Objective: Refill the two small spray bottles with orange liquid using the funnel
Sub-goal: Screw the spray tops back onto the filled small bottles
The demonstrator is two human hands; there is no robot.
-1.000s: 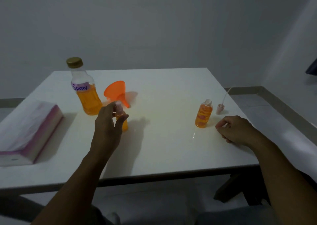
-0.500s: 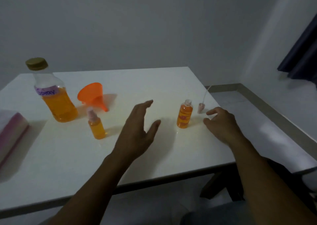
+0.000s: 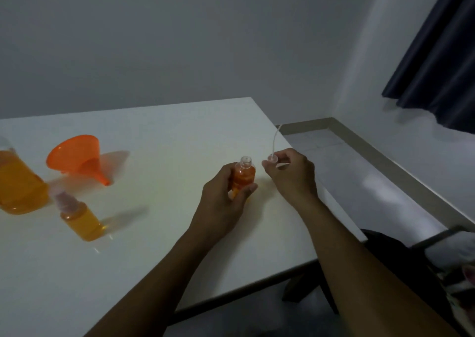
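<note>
Person, 2 arms: left hand (image 3: 224, 203) & right hand (image 3: 291, 176) bare, no gloves/rings/watch. Forearms bare, no sleeves in view. Dark garment at lap.

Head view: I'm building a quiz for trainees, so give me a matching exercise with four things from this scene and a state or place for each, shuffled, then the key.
Things:
1. funnel
2. open bottle
3. capped bottle
4. spray head

States:
A. held in the right hand, tube pointing up
B. standing alone on the table, nobody touching it
C. lying on its side, spout toward the person
D. gripped by the left hand, neck bare

Pairs: 1-C, 2-D, 3-B, 4-A
</note>
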